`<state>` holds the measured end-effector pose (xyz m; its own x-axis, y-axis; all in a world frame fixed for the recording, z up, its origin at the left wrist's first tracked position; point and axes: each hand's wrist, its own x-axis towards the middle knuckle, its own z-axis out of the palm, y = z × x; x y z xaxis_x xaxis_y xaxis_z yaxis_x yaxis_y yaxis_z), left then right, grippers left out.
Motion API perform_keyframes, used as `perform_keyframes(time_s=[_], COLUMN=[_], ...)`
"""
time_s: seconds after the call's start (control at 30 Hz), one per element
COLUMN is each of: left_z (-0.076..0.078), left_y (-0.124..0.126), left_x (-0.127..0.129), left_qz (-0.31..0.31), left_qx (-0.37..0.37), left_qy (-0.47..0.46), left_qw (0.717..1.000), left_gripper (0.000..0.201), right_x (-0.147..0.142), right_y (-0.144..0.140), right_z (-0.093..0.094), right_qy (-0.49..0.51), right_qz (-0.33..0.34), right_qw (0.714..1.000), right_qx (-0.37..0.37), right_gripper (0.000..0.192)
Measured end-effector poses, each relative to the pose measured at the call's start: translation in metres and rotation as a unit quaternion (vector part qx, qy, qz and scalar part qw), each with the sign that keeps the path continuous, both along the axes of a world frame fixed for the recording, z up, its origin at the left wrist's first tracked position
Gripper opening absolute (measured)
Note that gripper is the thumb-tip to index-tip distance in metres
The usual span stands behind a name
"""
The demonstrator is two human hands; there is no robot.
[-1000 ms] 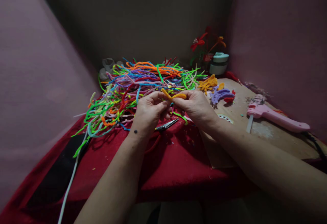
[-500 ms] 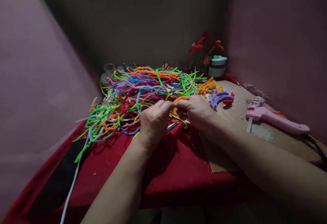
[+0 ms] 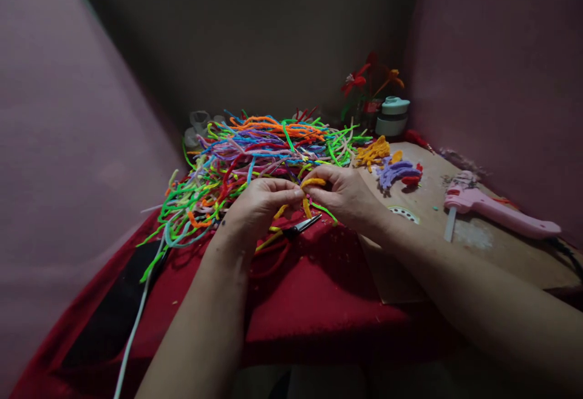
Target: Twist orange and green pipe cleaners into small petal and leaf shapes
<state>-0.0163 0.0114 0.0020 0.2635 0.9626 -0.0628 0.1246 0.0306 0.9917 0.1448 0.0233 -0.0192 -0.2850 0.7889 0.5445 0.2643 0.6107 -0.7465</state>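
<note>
Your left hand (image 3: 259, 204) and right hand (image 3: 348, 195) are both up in front of you, fingertips almost meeting, and both are pinched shut on the same orange pipe cleaner (image 3: 312, 182). The piece arches between the two sets of fingertips, with its loose ends drooping down under your left thumb toward the scissors (image 3: 300, 226). Those scissors lie flat on the red cloth (image 3: 310, 289), just below your hands, blades closed as far as I can tell. Right behind the scissors is the big tangled pile of pipe cleaners (image 3: 255, 156), green, orange, blue, purple, all mixed up, and your knuckles are basically brushing its front edge. To the right of the scissors there's a brown board (image 3: 501, 253) lying over the cloth; your right wrist crosses its near corner. On the board, farther back, you've got a small heap of orange bent pieces (image 3: 371, 151) and right beside it some purple bent pieces (image 3: 394, 171) with a red bit touching them. A pink glue gun (image 3: 496, 211) lies on the board's right side, well apart from your hands. A white cord (image 3: 136, 320) runs down the cloth left of the scissors.
</note>
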Motion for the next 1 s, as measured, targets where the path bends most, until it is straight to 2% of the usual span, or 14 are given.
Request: perform_keyframes(time_s=[0.13, 0.2, 0.23, 0.3, 0.37, 0.4, 0.47, 0.5, 0.57, 0.67, 0.73, 0.8, 0.87, 1.0], left_z=[0.001, -0.001, -0.003, -0.008, -0.013, -0.015, -0.018, -0.018, -0.017, -0.011, -0.007, -0.004, -0.003, 0.002], left_y=[-0.003, -0.005, -0.005, -0.006, -0.007, -0.008, -0.008, -0.008, -0.005, 0.000, 0.003, 0.004, 0.003, -0.002], left_x=[0.007, 0.012, 0.014, 0.018, 0.023, 0.024, 0.027, 0.028, 0.026, 0.015, 0.005, -0.003, -0.006, -0.004], left_qz=[0.020, 0.043, 0.056, 0.071, 0.071, 0.068, 0.067, 0.072, 0.082, 0.076, 0.057, 0.025, -0.023, -0.091], left_qx=[0.101, 0.231, 0.307, 0.442, 0.519, 0.540, 0.554, 0.550, 0.515, 0.358, 0.205, 0.086, 0.021, 0.013], left_qy=[0.112, 0.226, 0.296, 0.432, 0.526, 0.550, 0.561, 0.550, 0.493, 0.305, 0.149, 0.043, 0.010, 0.034], left_qw=[0.988, 0.945, 0.903, 0.783, 0.670, 0.634, 0.612, 0.624, 0.696, 0.879, 0.966, 0.995, 0.999, 0.995], left_gripper=[0.012, 0.010, 0.010, 0.016, 0.023, 0.025, 0.029, 0.029, 0.027, 0.026, 0.035, 0.039, 0.038, 0.032], right_x=[-0.001, -0.002, -0.002, -0.002, -0.001, -0.001, 0.000, 0.000, 0.001, 0.002, 0.003, 0.003, 0.004, 0.002], right_y=[-0.006, -0.008, -0.007, -0.006, -0.003, -0.002, 0.001, 0.002, 0.004, 0.006, 0.006, 0.006, 0.007, 0.006], right_z=[0.003, 0.003, 0.003, 0.003, 0.003, 0.003, 0.003, 0.003, 0.004, 0.005, 0.006, 0.007, 0.006, 0.004], right_qy=[-0.051, -0.068, -0.072, -0.060, -0.003, 0.040, 0.125, 0.154, 0.174, 0.142, 0.121, 0.113, 0.113, 0.113], right_qz=[-0.063, -0.100, -0.116, -0.125, -0.094, -0.068, -0.025, -0.016, -0.021, -0.026, -0.005, 0.023, 0.041, 0.053], right_qw=[0.995, 0.992, 0.990, 0.990, 0.989, 0.982, 0.957, 0.945, 0.936, 0.949, 0.959, 0.965, 0.969, 0.977], right_qx=[0.057, 0.046, 0.028, -0.029, -0.117, -0.171, -0.260, -0.288, -0.305, -0.280, -0.256, -0.237, -0.215, -0.176], right_gripper=[0.012, 0.013, 0.014, 0.017, 0.021, 0.023, 0.027, 0.028, 0.026, 0.015, 0.007, 0.005, 0.005, 0.004])
